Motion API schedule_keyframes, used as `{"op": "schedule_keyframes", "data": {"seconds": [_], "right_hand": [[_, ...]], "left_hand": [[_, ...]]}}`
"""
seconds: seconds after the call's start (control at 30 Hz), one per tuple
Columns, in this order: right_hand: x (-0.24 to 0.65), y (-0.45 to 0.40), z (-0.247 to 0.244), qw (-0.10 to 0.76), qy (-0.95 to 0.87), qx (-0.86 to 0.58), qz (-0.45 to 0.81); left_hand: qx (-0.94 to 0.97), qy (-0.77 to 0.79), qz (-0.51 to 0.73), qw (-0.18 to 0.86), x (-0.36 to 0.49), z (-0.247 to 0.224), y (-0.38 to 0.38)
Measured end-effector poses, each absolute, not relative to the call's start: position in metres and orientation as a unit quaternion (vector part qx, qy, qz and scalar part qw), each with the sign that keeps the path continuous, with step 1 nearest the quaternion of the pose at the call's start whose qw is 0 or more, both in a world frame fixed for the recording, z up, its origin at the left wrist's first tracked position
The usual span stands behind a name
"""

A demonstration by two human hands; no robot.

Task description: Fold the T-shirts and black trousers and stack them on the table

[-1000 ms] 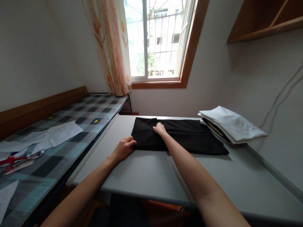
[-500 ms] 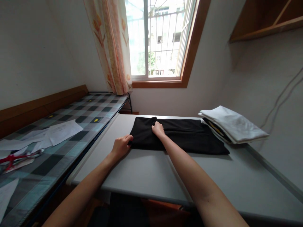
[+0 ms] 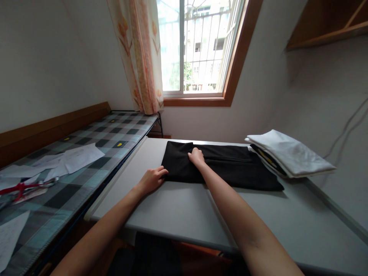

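A folded black garment (image 3: 230,168) lies lengthwise across the grey-white table (image 3: 184,211), its left end doubled over into a thicker flap. My right hand (image 3: 197,156) is closed on the edge of that flap, fingers curled and pressed into the cloth. At the garment's near left corner rests my left hand (image 3: 153,178), its fingers loosely stretched out and touching the cloth. What lies under my right fingers is hidden.
A stack of folded white cloth (image 3: 293,151) with something dark inside sits at the table's right, by the wall. Left of the table is a bed with a checked cover (image 3: 69,191), holding papers (image 3: 83,157) and a red-handled item (image 3: 21,188). A curtain (image 3: 143,57) hangs beside the window.
My left fingers have loosened from a pinch on the corner to lying against it. My right hand keeps its place on the fold. The whole view has shifted slightly.
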State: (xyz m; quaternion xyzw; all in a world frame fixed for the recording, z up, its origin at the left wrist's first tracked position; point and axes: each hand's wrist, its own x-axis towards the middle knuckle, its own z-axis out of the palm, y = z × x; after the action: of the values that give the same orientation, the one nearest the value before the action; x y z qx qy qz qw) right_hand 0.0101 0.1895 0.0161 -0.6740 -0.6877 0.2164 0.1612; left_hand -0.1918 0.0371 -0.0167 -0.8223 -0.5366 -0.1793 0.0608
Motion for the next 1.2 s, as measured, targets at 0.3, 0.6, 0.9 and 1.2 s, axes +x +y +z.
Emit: {"op": "schedule_keyframes", "data": {"seconds": [0.3,0.6,0.9,1.2], "right_hand": [[-0.011,0.167,0.009,0.201,-0.835,-0.513,0.017],[0.007,0.16,-0.022,0.089,-0.87,-0.48,0.064],[0.119,0.146,-0.022,0.191,-0.856,-0.48,-0.029],[0.247,0.148,-0.025,0.365,-0.693,-0.622,0.019]], "left_hand": [[-0.769,-0.568,-0.282,0.085,-0.172,-0.002,0.07],[-0.785,-0.608,-0.118,0.026,-0.161,-0.032,0.115],[-0.745,-0.653,-0.122,0.06,-0.151,-0.025,0.098],[-0.577,-0.75,-0.28,-0.162,-0.187,-0.002,0.113]]}}
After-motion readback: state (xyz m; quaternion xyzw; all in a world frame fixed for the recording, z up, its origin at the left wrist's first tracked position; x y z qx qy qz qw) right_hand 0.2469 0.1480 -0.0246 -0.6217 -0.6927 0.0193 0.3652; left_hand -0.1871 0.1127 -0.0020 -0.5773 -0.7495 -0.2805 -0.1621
